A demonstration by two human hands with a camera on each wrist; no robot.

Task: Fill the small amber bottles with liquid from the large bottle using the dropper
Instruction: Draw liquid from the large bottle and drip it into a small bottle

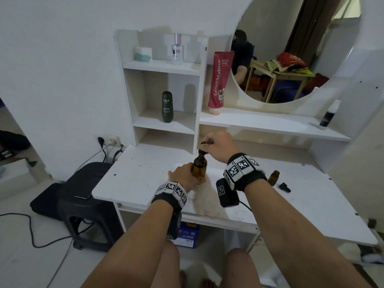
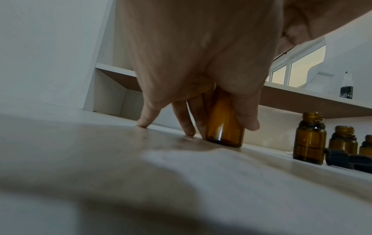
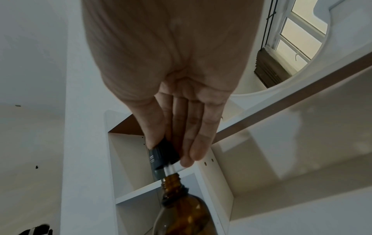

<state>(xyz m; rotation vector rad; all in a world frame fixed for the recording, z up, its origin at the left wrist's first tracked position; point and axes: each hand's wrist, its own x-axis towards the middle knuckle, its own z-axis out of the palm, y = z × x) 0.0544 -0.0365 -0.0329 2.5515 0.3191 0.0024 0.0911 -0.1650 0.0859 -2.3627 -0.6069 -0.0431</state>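
Observation:
The large amber bottle [image 1: 200, 167] stands upright on the white desk [image 1: 145, 173], and my left hand [image 1: 186, 173] grips its lower body [image 2: 224, 127] with thumb and fingers. Just above the bottle's open neck [image 3: 172, 180], my right hand [image 1: 209, 142] pinches the black dropper cap [image 3: 164, 153]. The glass tube [image 3: 170, 169] reaches down into the neck. Three small amber bottles [image 2: 310, 138] [image 2: 343, 140] [image 2: 366, 147] stand uncapped to the right; the head view shows only one small bottle [image 1: 273, 177], past my right wrist.
A black cap [image 1: 284, 187] lies beside the small bottles. Behind the desk are white shelves [image 1: 164, 121] holding toiletries, a red tube [image 1: 219, 82] and a round mirror [image 1: 295, 48]. A low shelf [image 1: 270, 123] overhangs the desk's back. A black stool [image 1: 87, 204] stands at the left.

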